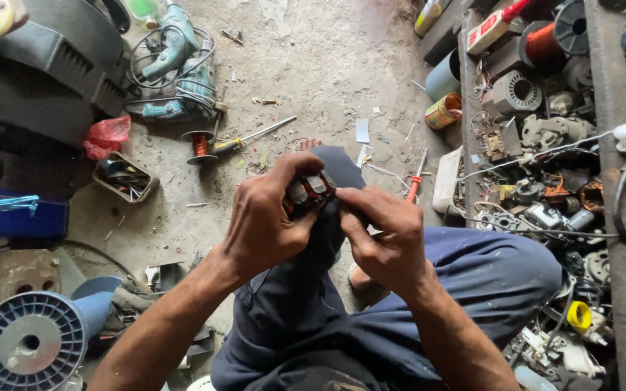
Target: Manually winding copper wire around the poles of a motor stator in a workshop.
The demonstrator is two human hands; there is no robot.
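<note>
Fingers (295,174) of the left hand (262,221) were curled tight around a small motor part (309,193), dark with grey metal pieces and a trace of reddish winding on its face. That part sat raised above the person's bent knee (338,170), between both hands. Fingertips of the right hand (389,235) pinched at its right edge, thumb and forefinger closed on it, though what exactly they gripped there was too small to tell.

From the head view, the step in hand looked like close work on the part's face, one hand steadying while the other picked at it. A next move would likely call for a firm left-hand hold and a fine, controlled pull or press from the right fingertips.

Both forearms rose from the lower edge and converged over the lap in blue trousers (487,282), wrists bent inward. A red-handled screwdriver (414,185) lay on the concrete floor (313,80) just beyond the knee.
</note>
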